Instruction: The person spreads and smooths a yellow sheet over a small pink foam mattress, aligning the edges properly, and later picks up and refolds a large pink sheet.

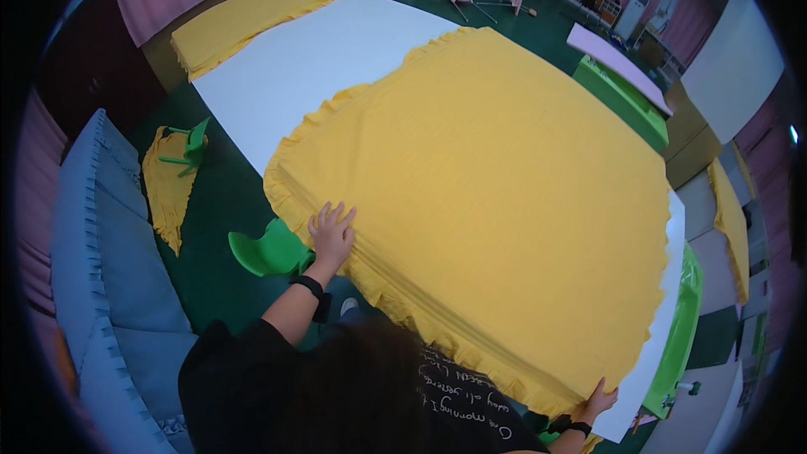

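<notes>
A large yellow ruffled sheet (487, 193) lies spread over a white mattress (319, 59), covering its near part. My left hand (332, 234) rests flat with fingers spread on the sheet's near left corner. My right hand (598, 402) grips the ruffled edge of the sheet at the near right corner, beside the white mattress end. My dark hair and black top fill the bottom middle of the view.
A small green chair (269, 250) stands by my left hand. Another green chair (192, 145) lies on a yellow cloth (166, 185) on the dark green floor. A blue ruffled mattress (109, 286) is at left, a green bed frame (681, 328) at right, and pink chairs at the back.
</notes>
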`<state>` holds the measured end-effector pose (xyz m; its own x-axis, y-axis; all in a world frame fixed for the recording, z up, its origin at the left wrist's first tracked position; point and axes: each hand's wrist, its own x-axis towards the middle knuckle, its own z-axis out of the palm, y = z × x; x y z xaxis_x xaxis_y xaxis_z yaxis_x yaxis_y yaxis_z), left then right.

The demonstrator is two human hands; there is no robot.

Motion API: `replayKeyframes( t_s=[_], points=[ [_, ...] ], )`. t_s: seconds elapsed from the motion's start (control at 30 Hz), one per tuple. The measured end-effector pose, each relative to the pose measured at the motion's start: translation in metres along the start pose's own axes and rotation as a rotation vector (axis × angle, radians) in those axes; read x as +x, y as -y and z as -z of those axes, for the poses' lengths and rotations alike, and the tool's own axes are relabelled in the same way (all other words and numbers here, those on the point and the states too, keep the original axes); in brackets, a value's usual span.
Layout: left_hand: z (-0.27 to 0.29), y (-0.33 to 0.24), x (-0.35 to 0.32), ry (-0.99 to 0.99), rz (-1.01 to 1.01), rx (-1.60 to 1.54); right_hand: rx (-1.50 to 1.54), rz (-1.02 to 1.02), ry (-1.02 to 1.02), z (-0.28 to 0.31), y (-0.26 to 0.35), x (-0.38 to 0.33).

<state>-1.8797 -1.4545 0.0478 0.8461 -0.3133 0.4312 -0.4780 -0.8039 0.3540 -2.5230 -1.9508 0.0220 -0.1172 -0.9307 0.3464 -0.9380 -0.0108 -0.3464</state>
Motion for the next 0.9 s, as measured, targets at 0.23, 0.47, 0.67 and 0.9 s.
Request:
replayKeyframes(
  t_s=[0.23,0.47,0.67,0.9],
  points=[
    [0.019,0.106,0.056,-0.049,-0.061,0.060,0.092,-0.013,0.069,0.000,0.082,-0.071],
    [0.041,0.225,0.094,-0.034,-0.017,0.015,0.275,0.043,0.107,-0.012,0.185,-0.140],
    [0.050,0.306,0.141,-0.055,0.120,0.006,0.604,0.173,0.255,-0.030,0.267,-0.192],
    [0.072,0.393,0.213,-0.014,0.338,0.197,0.591,0.360,0.380,-0.023,0.377,-0.284]
  ],
)
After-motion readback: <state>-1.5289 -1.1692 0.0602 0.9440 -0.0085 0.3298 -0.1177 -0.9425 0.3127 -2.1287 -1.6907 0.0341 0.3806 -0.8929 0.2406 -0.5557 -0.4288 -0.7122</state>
